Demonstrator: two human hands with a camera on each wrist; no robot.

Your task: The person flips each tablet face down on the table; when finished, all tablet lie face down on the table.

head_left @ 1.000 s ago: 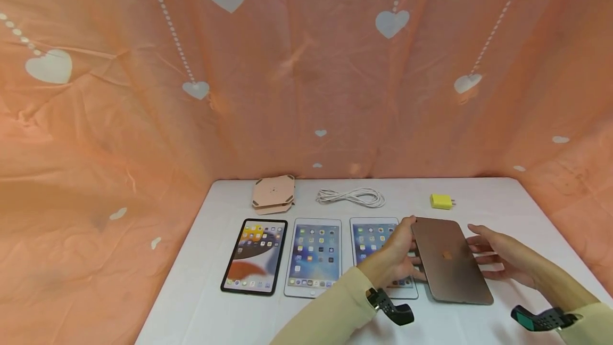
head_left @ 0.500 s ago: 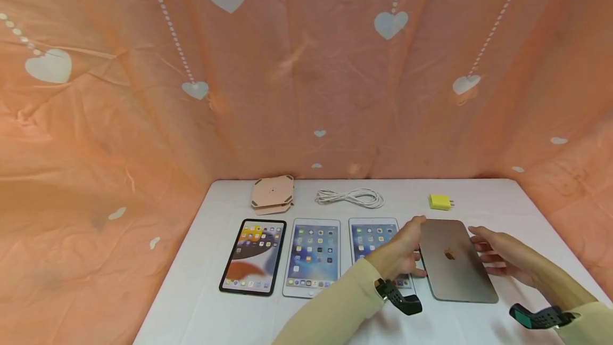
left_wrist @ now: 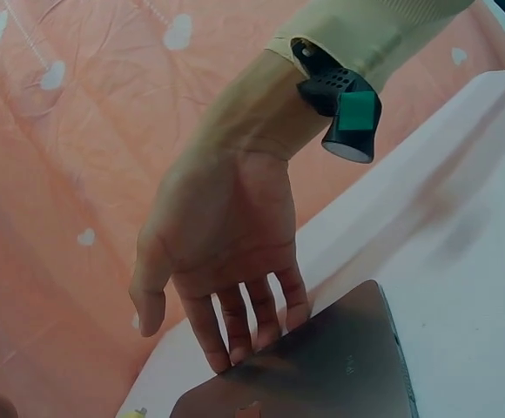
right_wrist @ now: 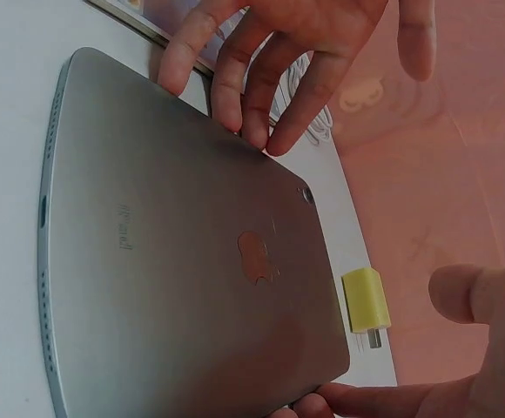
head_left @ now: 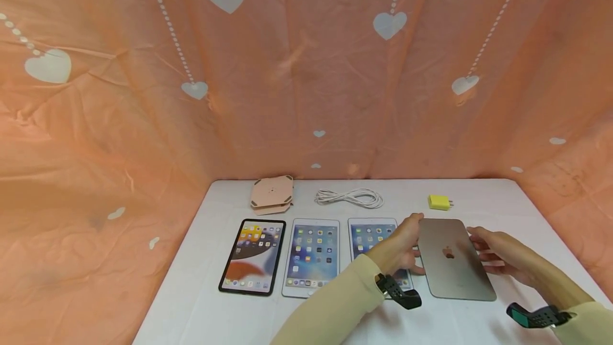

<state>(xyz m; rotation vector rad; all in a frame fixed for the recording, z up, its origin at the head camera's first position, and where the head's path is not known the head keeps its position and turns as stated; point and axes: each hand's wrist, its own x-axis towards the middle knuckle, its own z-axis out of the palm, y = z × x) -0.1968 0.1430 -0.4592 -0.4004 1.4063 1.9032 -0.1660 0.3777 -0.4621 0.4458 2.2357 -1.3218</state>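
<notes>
A grey tablet [head_left: 460, 276] lies back side up at the right end of a row of tablets, its apple logo showing. My left hand [head_left: 399, 246] is at its left long edge. In the left wrist view the fingers of that left hand [left_wrist: 226, 218] reach straight down, their tips at the tablet [left_wrist: 322, 357], the thumb apart. From the other side, the fingertips of my right hand [head_left: 505, 254] meet the right edge. The right wrist view shows the right hand [right_wrist: 488, 348] with its thumb lifted away from the tablet [right_wrist: 174, 244].
Left of the grey tablet lie a white tablet [head_left: 369, 241] partly under my left arm, another white tablet [head_left: 313, 257] and a black-framed tablet [head_left: 254, 254], all screens lit. Behind are a folded pink stand [head_left: 273, 191], a coiled white cable [head_left: 351, 197] and a yellow charger plug [head_left: 438, 202].
The grey tablet has come down from a tilt to lie flatter and a little farther right. My left hand has moved slightly right with it; the right hand has hardly moved.
</notes>
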